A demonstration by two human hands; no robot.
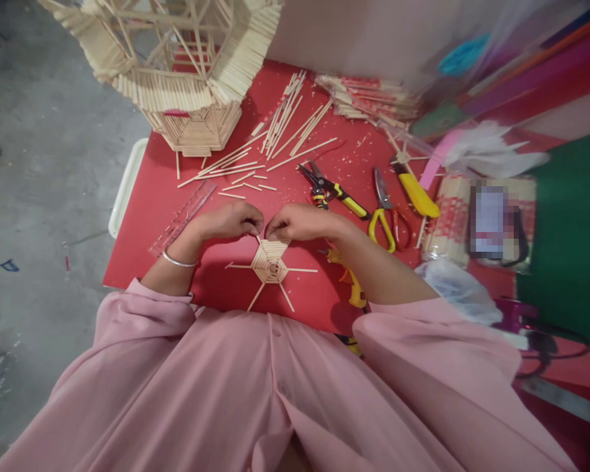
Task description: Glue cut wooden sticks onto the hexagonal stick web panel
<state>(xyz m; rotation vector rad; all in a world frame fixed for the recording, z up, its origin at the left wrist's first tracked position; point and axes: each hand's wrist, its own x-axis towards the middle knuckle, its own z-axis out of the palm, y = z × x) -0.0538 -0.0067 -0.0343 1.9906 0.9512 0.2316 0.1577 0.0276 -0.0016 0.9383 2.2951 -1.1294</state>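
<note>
A hexagonal web of thin wooden sticks (270, 262), with bare spokes sticking out around it, lies on the red table close to my body. At its upper left spoke, the fingers of my left hand (233, 220) are closed in a pinch. My right hand (297, 223) is beside it, fingers curled closed at the web's upper edge. Whatever sits between the right fingertips is hidden. Near my left wrist lies a clear ruler (184, 219). A yellow glue gun (354, 288) is partly covered by my right forearm.
Behind my hands are loose sticks (285, 118), yellow-black cutters (337, 190), scissors (383, 210) and a yellow-handled knife (417, 190). A large stick-built structure (196, 124) stands at back left. Packs of sticks (452, 216) and a plastic bag (457, 288) lie to the right.
</note>
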